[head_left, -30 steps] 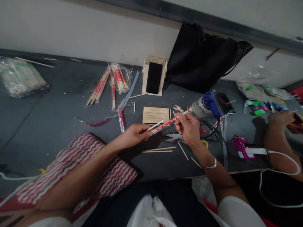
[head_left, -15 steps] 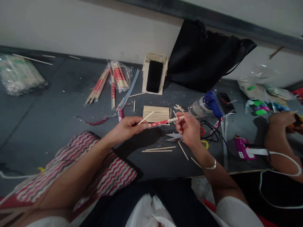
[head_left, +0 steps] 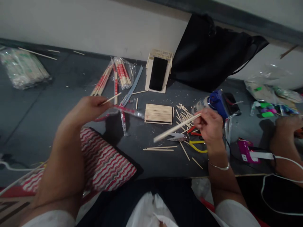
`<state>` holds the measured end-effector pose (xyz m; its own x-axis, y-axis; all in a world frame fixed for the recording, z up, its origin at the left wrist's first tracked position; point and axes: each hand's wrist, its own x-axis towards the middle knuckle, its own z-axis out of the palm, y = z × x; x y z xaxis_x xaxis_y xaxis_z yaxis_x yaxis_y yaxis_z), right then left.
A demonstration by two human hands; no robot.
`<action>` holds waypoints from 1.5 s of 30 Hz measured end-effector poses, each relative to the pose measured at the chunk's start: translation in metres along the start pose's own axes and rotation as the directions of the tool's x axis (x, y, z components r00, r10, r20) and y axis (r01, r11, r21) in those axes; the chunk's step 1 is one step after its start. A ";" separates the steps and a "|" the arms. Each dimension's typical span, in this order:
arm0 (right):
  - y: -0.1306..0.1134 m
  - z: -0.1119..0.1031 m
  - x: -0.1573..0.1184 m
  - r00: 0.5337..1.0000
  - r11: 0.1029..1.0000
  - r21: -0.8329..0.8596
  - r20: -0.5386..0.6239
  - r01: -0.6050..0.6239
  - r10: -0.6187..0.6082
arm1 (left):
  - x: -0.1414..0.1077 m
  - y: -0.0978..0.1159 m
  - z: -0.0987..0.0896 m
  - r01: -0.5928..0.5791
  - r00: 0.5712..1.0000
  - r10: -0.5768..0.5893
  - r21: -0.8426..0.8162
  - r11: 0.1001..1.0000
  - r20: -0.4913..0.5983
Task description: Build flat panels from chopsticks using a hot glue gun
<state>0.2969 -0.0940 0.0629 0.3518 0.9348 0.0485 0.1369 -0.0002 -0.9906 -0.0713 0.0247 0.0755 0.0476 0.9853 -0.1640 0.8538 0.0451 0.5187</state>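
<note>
While the right hand (head_left: 211, 126) has its grip closed on blurred pale sticks (head_left: 174, 128) slanting above the worktop (head_left: 71, 82) near the scissors (head_left: 186, 138), the left hand (head_left: 87, 108) pinches a thin stick (head_left: 112, 98) and a red-and-clear wrapper (head_left: 129, 110). A neat row of sticks (head_left: 158, 113) lies between the hands.

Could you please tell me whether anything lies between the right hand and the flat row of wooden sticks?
Yes: from this view, a loose pile of short sticks lies between the right hand and the flat row of wooden sticks; the held chopsticks cross over its near part.
</note>
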 end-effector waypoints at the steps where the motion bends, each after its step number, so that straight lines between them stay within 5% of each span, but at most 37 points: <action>1: -0.002 0.004 -0.003 0.994 0.998 -0.046 0.095 -0.052 0.056 | 0.004 -0.002 -0.002 0.031 0.999 -0.032 0.119 0.992 0.009; 4: -0.005 0.015 -0.011 0.903 0.957 -0.274 0.378 -0.099 0.202 | 0.007 -0.007 -0.003 0.152 0.988 -0.151 0.367 0.918 -0.032; 7: 0.000 0.018 -0.012 0.842 0.850 -0.520 0.495 0.091 0.213 | 0.002 -0.008 0.001 0.108 0.992 -0.072 0.420 0.901 -0.101; 10: 0.008 0.011 -0.012 0.867 0.634 -0.732 0.461 0.250 0.190 | -0.006 -0.002 0.013 -0.107 0.973 0.169 0.338 0.935 -0.159; 13: 0.011 0.005 -0.015 0.934 0.464 -0.851 0.335 0.245 0.120 | -0.015 0.011 0.035 -0.529 0.841 0.535 0.085 0.844 -0.077; 16: 0.008 0.009 -0.020 0.947 0.564 -0.770 0.311 0.300 -0.079 | -0.027 0.023 0.065 -0.739 0.673 0.739 -0.060 0.672 -0.009; 18: 0.007 0.016 -0.023 0.902 0.658 -0.636 0.394 0.404 -0.173 | -0.037 0.029 0.084 -0.771 0.632 0.773 -0.059 0.634 0.055; 21: 0.010 0.028 -0.026 0.804 0.674 -0.499 0.539 0.544 -0.250 | -0.049 0.033 0.106 -0.786 0.600 0.786 -0.072 0.614 0.147; 27: 0.025 0.035 -0.025 0.752 0.547 -0.546 0.601 0.635 -0.272 | -0.050 0.033 0.112 -0.750 0.623 0.767 -0.160 0.642 0.155; 35: 0.042 0.024 -0.009 0.815 0.493 -0.659 0.535 0.568 -0.224 | -0.017 0.020 0.078 -0.534 0.816 0.537 -0.074 0.842 0.213; 45: 0.050 0.029 -0.012 0.831 0.453 -0.706 0.529 0.544 -0.173 | -0.023 0.025 0.091 -0.500 0.832 0.487 -0.021 0.866 0.264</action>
<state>0.2725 -0.0946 0.0095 -0.2216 0.9644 0.1441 0.9073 0.2581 -0.3321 -0.0039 -0.0117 0.0160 0.5924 0.7988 -0.1050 0.7045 -0.4504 0.5485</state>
